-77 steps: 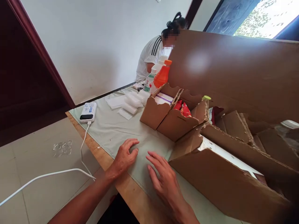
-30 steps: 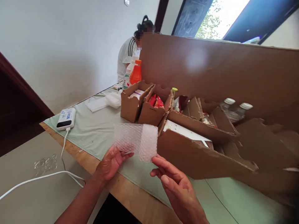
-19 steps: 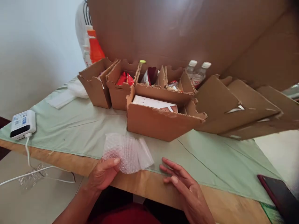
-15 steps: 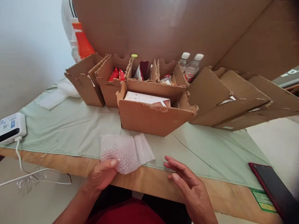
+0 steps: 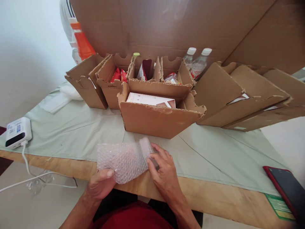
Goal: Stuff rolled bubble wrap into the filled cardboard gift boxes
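A clear bubble-wrap pouch (image 5: 124, 158) is held over the table's front edge. My left hand (image 5: 100, 186) grips its lower left corner, thumb on top. My right hand (image 5: 163, 170) is closed on its right end, fingers curled at the pouch's white mouth. Just behind stands a brown cardboard box (image 5: 157, 116) with a flat white carton (image 5: 150, 100) lying inside it.
Smaller cardboard compartments (image 5: 105, 81) hold red packets, a pouch and two clear bottles (image 5: 197, 63). A tall cardboard sheet (image 5: 190, 25) rises behind. An orange bottle (image 5: 82, 43), white power bank (image 5: 17, 132) with cable, a dark phone (image 5: 286, 187), and a person in white at far left.
My hands went from lying flat on the cloth to holding up the bubble-wrap pouch. The right hand, free half a second ago, has now closed on the pouch's right end.
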Action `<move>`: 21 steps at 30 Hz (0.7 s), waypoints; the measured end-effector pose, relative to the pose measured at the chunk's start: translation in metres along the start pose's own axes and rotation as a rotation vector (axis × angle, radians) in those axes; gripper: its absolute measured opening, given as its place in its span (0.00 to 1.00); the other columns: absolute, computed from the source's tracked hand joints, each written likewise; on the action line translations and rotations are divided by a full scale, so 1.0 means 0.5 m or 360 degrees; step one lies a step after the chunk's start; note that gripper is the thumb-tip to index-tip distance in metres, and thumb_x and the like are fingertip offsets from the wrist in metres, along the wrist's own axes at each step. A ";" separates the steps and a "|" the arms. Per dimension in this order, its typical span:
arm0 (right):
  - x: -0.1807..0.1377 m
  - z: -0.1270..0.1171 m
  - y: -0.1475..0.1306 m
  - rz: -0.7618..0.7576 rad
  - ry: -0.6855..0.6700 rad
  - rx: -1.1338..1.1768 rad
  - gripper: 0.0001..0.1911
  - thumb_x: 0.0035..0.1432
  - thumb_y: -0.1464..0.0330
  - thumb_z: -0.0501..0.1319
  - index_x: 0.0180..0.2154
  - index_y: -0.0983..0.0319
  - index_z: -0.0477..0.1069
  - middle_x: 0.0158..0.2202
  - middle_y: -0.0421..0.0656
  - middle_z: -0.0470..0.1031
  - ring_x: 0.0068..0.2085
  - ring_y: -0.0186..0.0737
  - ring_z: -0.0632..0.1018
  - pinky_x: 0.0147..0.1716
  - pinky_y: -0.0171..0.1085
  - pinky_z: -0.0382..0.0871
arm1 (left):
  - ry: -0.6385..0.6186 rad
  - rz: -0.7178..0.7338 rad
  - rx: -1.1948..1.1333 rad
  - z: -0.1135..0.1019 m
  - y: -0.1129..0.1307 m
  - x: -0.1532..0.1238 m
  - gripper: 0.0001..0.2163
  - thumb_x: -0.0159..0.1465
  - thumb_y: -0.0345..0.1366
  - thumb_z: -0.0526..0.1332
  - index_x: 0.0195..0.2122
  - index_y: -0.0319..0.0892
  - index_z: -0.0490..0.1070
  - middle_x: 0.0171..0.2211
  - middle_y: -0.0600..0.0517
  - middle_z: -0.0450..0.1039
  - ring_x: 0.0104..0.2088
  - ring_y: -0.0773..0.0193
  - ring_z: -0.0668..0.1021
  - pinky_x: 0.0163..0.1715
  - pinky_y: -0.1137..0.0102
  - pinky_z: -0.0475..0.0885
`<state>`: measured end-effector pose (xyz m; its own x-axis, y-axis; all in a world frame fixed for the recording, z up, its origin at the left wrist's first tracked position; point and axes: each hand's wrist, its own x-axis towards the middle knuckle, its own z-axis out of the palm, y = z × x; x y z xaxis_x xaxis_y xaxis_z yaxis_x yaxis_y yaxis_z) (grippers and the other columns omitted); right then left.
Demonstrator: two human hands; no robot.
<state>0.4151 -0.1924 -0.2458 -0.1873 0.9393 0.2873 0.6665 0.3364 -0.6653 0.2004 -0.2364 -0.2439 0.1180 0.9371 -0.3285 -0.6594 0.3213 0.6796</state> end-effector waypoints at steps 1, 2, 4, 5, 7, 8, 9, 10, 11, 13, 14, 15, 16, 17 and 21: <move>-0.005 -0.012 0.011 0.0064 0.0056 0.0107 0.10 0.66 0.66 0.57 0.35 0.58 0.77 0.57 0.50 0.77 0.54 0.53 0.78 0.52 0.56 0.72 | 0.0047 0.0014 0.0014 -0.003 0.007 0.000 0.25 0.48 0.46 0.73 0.49 0.49 0.80 0.48 0.48 0.83 0.58 0.42 0.78 0.62 0.49 0.70; -0.010 -0.029 0.024 0.0148 0.0108 0.0211 0.10 0.66 0.63 0.59 0.35 0.57 0.77 0.57 0.49 0.77 0.55 0.53 0.78 0.53 0.55 0.72 | 0.0108 0.0038 0.0035 -0.007 0.017 0.001 0.25 0.47 0.47 0.73 0.48 0.49 0.80 0.47 0.48 0.83 0.57 0.42 0.79 0.61 0.49 0.71; -0.024 -0.069 0.055 0.0356 0.0177 0.0362 0.12 0.64 0.58 0.61 0.34 0.57 0.77 0.57 0.49 0.77 0.57 0.53 0.78 0.56 0.53 0.70 | 0.0268 0.0097 0.0119 -0.018 0.040 0.005 0.24 0.47 0.48 0.74 0.45 0.47 0.81 0.45 0.47 0.83 0.54 0.43 0.80 0.58 0.51 0.73; -0.032 -0.089 0.072 0.0466 0.0195 0.0396 0.13 0.63 0.56 0.62 0.34 0.57 0.77 0.57 0.49 0.77 0.57 0.54 0.78 0.56 0.53 0.70 | 0.0354 0.0128 0.0196 -0.025 0.053 0.008 0.23 0.47 0.48 0.74 0.44 0.46 0.81 0.44 0.47 0.83 0.53 0.45 0.80 0.57 0.52 0.74; -0.047 -0.124 0.104 0.0652 0.0214 0.0395 0.16 0.61 0.52 0.63 0.33 0.57 0.78 0.56 0.50 0.78 0.58 0.57 0.77 0.57 0.54 0.69 | 0.0520 0.0191 0.0442 -0.041 0.074 0.014 0.19 0.49 0.47 0.74 0.40 0.45 0.81 0.41 0.48 0.83 0.48 0.48 0.82 0.53 0.56 0.76; -0.054 -0.137 0.117 0.0715 0.0218 0.0374 0.17 0.60 0.51 0.63 0.33 0.57 0.78 0.56 0.50 0.78 0.58 0.58 0.77 0.57 0.55 0.69 | 0.0600 0.0227 0.0606 -0.049 0.082 0.016 0.17 0.49 0.46 0.74 0.38 0.44 0.81 0.40 0.49 0.83 0.46 0.50 0.82 0.52 0.58 0.76; -0.060 -0.146 0.127 0.0750 0.0226 0.0345 0.17 0.59 0.50 0.64 0.33 0.57 0.78 0.55 0.51 0.79 0.58 0.58 0.77 0.57 0.55 0.68 | 0.0674 0.0261 0.0789 -0.055 0.089 0.019 0.16 0.49 0.45 0.74 0.36 0.44 0.81 0.38 0.49 0.83 0.44 0.52 0.82 0.50 0.60 0.76; -0.064 -0.153 0.133 0.0759 0.0249 0.0306 0.18 0.58 0.50 0.64 0.32 0.57 0.78 0.54 0.51 0.79 0.57 0.59 0.78 0.57 0.55 0.68 | 0.0739 0.0291 0.0982 -0.060 0.094 0.020 0.14 0.50 0.45 0.74 0.35 0.44 0.81 0.37 0.50 0.83 0.42 0.53 0.82 0.48 0.61 0.77; -0.067 -0.157 0.137 0.0749 0.0286 0.0254 0.18 0.58 0.50 0.64 0.31 0.58 0.78 0.53 0.51 0.80 0.57 0.59 0.78 0.56 0.54 0.69 | 0.0794 0.0314 0.1175 -0.062 0.098 0.021 0.14 0.50 0.45 0.73 0.34 0.44 0.81 0.36 0.50 0.83 0.40 0.54 0.82 0.46 0.61 0.77; -0.069 -0.159 0.137 0.0695 0.0389 0.0118 0.18 0.58 0.50 0.63 0.29 0.58 0.77 0.52 0.51 0.81 0.55 0.58 0.79 0.54 0.52 0.71 | 0.0867 0.0346 0.1519 -0.059 0.104 0.021 0.13 0.51 0.46 0.70 0.34 0.44 0.80 0.35 0.50 0.83 0.39 0.53 0.82 0.44 0.61 0.76; -0.069 -0.160 0.135 0.0660 0.0434 0.0044 0.18 0.58 0.51 0.62 0.29 0.58 0.77 0.51 0.51 0.81 0.54 0.57 0.80 0.52 0.51 0.72 | 0.0884 0.0358 0.1662 -0.055 0.106 0.020 0.14 0.52 0.47 0.69 0.35 0.44 0.80 0.35 0.50 0.83 0.39 0.53 0.82 0.43 0.62 0.76; -0.067 -0.160 0.134 0.0620 0.0468 -0.0028 0.18 0.58 0.51 0.62 0.29 0.58 0.76 0.51 0.51 0.81 0.53 0.56 0.80 0.51 0.50 0.73 | 0.0898 0.0372 0.1784 -0.051 0.108 0.019 0.15 0.53 0.48 0.67 0.37 0.44 0.80 0.35 0.50 0.83 0.38 0.53 0.82 0.42 0.62 0.76; -0.065 -0.160 0.134 0.0576 0.0487 -0.0093 0.17 0.59 0.52 0.61 0.30 0.58 0.76 0.50 0.50 0.81 0.52 0.54 0.80 0.51 0.50 0.73 | 0.0907 0.0388 0.1887 -0.047 0.109 0.019 0.17 0.54 0.49 0.66 0.40 0.44 0.80 0.35 0.50 0.82 0.38 0.53 0.82 0.41 0.62 0.76; -0.063 -0.159 0.136 0.0533 0.0492 -0.0152 0.16 0.60 0.53 0.61 0.30 0.58 0.76 0.50 0.50 0.81 0.52 0.53 0.81 0.51 0.50 0.73 | 0.0911 0.0412 0.1977 -0.044 0.109 0.020 0.20 0.55 0.50 0.65 0.44 0.44 0.79 0.37 0.50 0.82 0.38 0.53 0.82 0.41 0.63 0.76; -0.059 -0.156 0.158 0.0426 0.0482 -0.0379 0.16 0.62 0.54 0.58 0.32 0.58 0.74 0.51 0.50 0.80 0.52 0.54 0.80 0.53 0.54 0.72 | 0.0862 0.0505 0.2275 -0.053 0.101 0.029 0.27 0.57 0.52 0.62 0.54 0.43 0.74 0.42 0.49 0.81 0.40 0.54 0.81 0.42 0.63 0.75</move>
<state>0.5295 -0.1987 -0.2533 0.2092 0.9174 0.3387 0.8162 0.0269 -0.5771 0.1489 -0.2100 -0.2318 -0.3631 0.9313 -0.0306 0.6600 0.2802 0.6970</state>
